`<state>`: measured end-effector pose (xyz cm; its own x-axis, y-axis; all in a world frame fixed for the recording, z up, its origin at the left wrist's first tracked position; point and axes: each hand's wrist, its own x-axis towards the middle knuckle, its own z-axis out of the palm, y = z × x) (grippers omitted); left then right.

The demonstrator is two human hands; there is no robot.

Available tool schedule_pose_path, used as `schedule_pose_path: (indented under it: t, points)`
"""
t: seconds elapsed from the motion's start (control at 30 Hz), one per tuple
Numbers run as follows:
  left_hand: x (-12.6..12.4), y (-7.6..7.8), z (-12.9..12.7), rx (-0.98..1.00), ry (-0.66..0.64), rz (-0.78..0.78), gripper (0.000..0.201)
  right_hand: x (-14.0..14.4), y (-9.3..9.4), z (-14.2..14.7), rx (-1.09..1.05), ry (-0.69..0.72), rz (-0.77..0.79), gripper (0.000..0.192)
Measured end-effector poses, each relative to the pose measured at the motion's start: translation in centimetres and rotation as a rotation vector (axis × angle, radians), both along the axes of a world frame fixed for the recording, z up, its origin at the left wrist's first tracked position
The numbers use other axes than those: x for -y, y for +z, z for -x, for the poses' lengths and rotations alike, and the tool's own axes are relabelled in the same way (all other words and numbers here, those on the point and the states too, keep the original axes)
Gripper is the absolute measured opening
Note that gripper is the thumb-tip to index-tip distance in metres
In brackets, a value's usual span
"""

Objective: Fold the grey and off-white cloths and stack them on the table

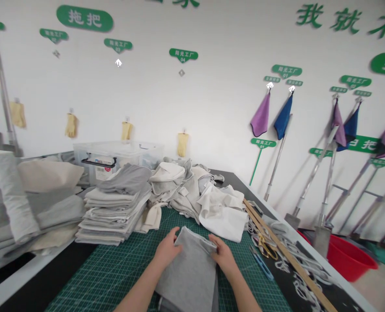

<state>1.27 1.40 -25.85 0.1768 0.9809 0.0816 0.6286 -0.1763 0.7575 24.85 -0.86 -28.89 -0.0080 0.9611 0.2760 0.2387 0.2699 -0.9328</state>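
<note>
A folded piece of grey cloth (192,268) lies in front of me on a green cutting mat (111,268). My left hand (168,247) grips its far left corner, thumb on top and fingers curled round the edge. On the far right corner, my right hand (222,252) pinches the cloth in the same way. The fabric's far edge shows a paler rim between the hands. More grey layers peek out beneath its near end. To the left stands a neat stack of folded grey and white cloths (111,216).
Crumpled white cloth (223,212) and other loose fabric lie beyond my hands. Blue-handled scissors (261,263), gold-handled scissors (266,247), a wooden strip (286,251) and white cords are on the right. A clear plastic box (127,151) stands behind the stack; a red basin (351,258) sits off the table.
</note>
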Motion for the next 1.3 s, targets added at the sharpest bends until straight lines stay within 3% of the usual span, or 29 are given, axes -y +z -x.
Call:
schedule_pose_path:
  t: [0.2,0.3,0.5,0.63,0.73,0.83,0.97,1.17,1.3]
  points:
    - [0.0,0.6,-0.1,-0.046,0.052,-0.014,0.061,0.1,0.7,0.3,-0.220,0.075,0.060,0.060]
    - [0.4,1.2,-0.1,-0.184,0.004,-0.104,0.062,0.1,1.0,1.2,-0.237,0.020,0.072,0.053]
    - [1.1,1.0,-0.3,-0.336,-0.238,-0.075,0.052,-0.1,1.6,2.5,0.216,-0.186,-0.034,0.034]
    - [0.7,0.3,-0.4,-0.324,-0.215,-0.085,0.046,-0.4,2.7,2.8,0.495,-0.221,-0.037,0.029]
    - [0.3,0.0,-0.3,-0.292,-0.193,-0.121,0.044,-0.9,3.7,3.2,0.569,-0.309,-0.056,0.026]
    - [-0.1,-0.1,-0.3,-0.260,-0.170,-0.140,0.041,-2.1,4.7,3.7,0.511,-0.383,-0.155,0.026]
    - [-0.3,-0.2,-0.3,-0.212,-0.145,-0.152,0.039,-4.8,6.4,4.4,0.368,-0.371,-0.262,0.023]
    - [-0.3,-0.4,-0.3,-0.184,-0.119,-0.170,0.037,-9.0,8.5,5.3,0.204,-0.351,-0.280,0.019]
    - [-0.3,-0.4,-0.4,-0.188,-0.114,-0.167,0.035,-11.4,9.6,6.5,0.083,-0.320,-0.203,0.019]
